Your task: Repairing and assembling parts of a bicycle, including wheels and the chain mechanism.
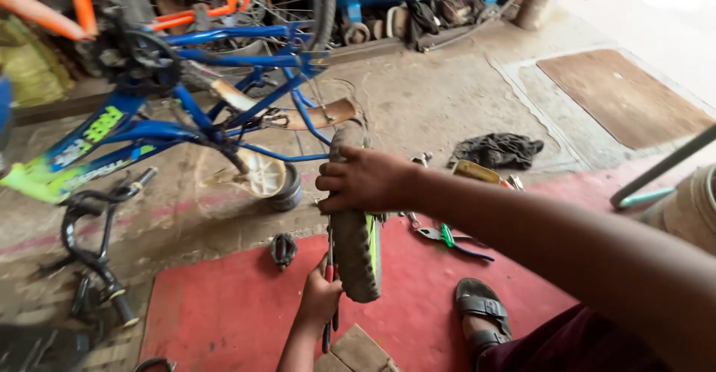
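Observation:
A small bicycle wheel with a knobbly grey tyre (356, 260) and a green rim stands upright on a red mat (216, 312). My right hand (362, 180) reaches in from the right and grips the top of the tyre. My left hand (321, 301) comes up from below at the tyre's lower left side. It is closed around a thin red-handled tool (329, 269) held upright against the tyre's edge. How the tool's tip meets the rim is hidden.
A blue bicycle frame (149, 130) with a white training wheel (262, 174) lies behind. Black handlebars (89, 230) lie at the left, a pedal (283, 249) near the wheel. Green-handled pliers (447, 236), a black rag (498, 150), my sandalled foot (481, 309) and a wooden block (358, 351) surround it.

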